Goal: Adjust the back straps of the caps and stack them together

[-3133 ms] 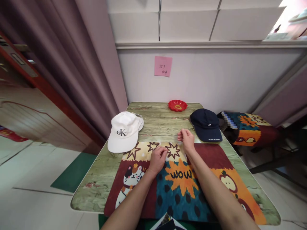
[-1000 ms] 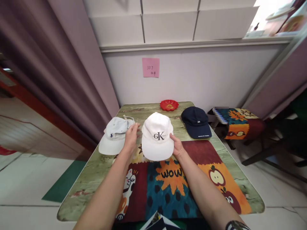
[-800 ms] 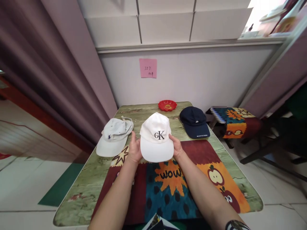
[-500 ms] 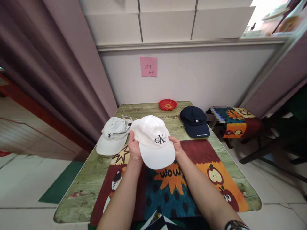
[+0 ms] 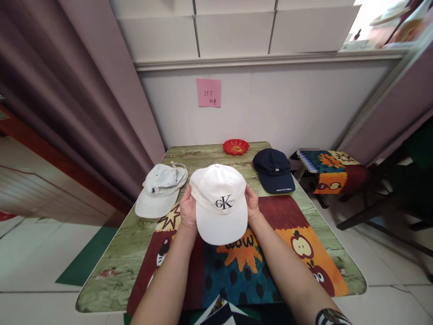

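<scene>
The left hand (image 5: 188, 211) and right hand (image 5: 252, 205) grip opposite sides of the white baseball cap (image 5: 219, 189) with their fingers (image 5: 186, 194), above the tabletop (image 5: 111, 264).

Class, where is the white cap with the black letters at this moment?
In the head view, the white cap is near the middle, held between the left hand and the right hand, over the patterned mat.
</scene>
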Demonstrator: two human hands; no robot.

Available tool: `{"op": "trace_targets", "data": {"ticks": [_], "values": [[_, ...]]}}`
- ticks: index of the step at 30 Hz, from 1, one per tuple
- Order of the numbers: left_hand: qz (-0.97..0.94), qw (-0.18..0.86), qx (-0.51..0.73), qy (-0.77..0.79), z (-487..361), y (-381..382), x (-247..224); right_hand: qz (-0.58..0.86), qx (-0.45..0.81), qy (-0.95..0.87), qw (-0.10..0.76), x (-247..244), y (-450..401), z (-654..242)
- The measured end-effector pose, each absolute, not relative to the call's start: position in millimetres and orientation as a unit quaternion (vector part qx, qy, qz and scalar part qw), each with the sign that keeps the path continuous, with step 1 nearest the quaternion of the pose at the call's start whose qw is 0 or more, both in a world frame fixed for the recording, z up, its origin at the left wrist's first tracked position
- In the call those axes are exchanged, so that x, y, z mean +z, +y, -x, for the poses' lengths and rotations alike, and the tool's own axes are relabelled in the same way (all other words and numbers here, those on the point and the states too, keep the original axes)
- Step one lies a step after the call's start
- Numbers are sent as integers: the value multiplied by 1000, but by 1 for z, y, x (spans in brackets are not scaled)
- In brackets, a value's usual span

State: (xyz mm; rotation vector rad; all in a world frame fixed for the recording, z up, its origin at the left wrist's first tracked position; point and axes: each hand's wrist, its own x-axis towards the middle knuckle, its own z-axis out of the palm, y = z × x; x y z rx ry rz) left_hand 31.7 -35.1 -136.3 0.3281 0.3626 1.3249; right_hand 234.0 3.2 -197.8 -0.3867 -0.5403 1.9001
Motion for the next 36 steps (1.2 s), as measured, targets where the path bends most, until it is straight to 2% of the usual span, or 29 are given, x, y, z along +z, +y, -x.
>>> {"op": "trace_targets", "data": {"ticks": [7,12,16,21,24,29,32,36], "values": [[-179,767,542,293,-32,-34,-124,177,788,-253,532,-202,11,-240],[-212,651,592,426,-25,-4,-89,167,780,-229,557,-203,15,-239],[-354,540,626,437,-34,12,-40,166,737,-239,610,-198,16,-231],[-598,475,520,382,-44,5,-4,210,662,-286,661,-191,18,-222],[-666,406,471,413,-34,0,-20,302,583,-322,682,-197,23,-225],[-647,323,435,537,-4,-6,-78,402,494,-345,689,-205,27,-239],[-630,308,449,553,3,-12,-97,434,433,-374,696,-189,17,-243],[-625,287,454,567,-5,-19,-95,435,304,-529,662,-149,-9,-237]]}}
